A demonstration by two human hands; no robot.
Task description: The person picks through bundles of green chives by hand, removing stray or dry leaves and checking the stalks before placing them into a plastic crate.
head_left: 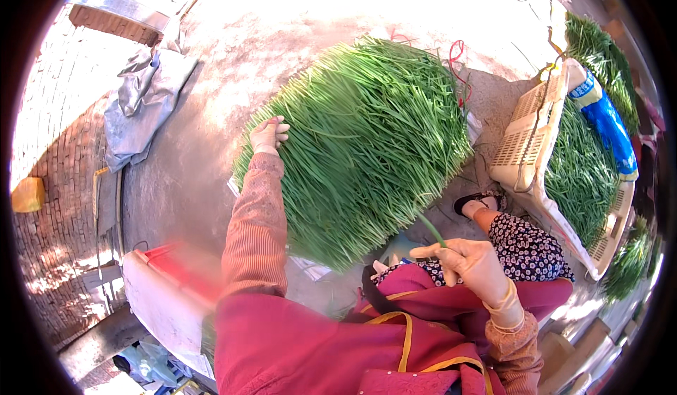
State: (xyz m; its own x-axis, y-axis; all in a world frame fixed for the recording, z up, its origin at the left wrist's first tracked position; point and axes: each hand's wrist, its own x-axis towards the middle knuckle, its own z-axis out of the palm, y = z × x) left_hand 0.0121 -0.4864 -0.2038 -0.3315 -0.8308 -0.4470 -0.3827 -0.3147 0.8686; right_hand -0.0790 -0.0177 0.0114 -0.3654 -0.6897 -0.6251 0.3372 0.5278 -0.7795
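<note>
A big heap of long, thin green stalks (367,148), which look like chives or garlic stems, lies in front of me. My left hand (266,136), in a pale thin glove, is at the heap's left side with its fingers curled over the stalk ends. Near my lap, my right hand (469,264), also gloved, pinches a green stem (431,229) between thumb and fingers. That stem points up and left toward the heap's near edge. What lies inside the right palm is hidden.
At right stands a cream plastic crate (525,138) holding more green stalks, with a blue-and-white bag (605,124) across it. A grey sheet (151,102) lies at far left. Near my left elbow is a blurred red-and-white container (169,296). Red string (458,64) trails behind the heap.
</note>
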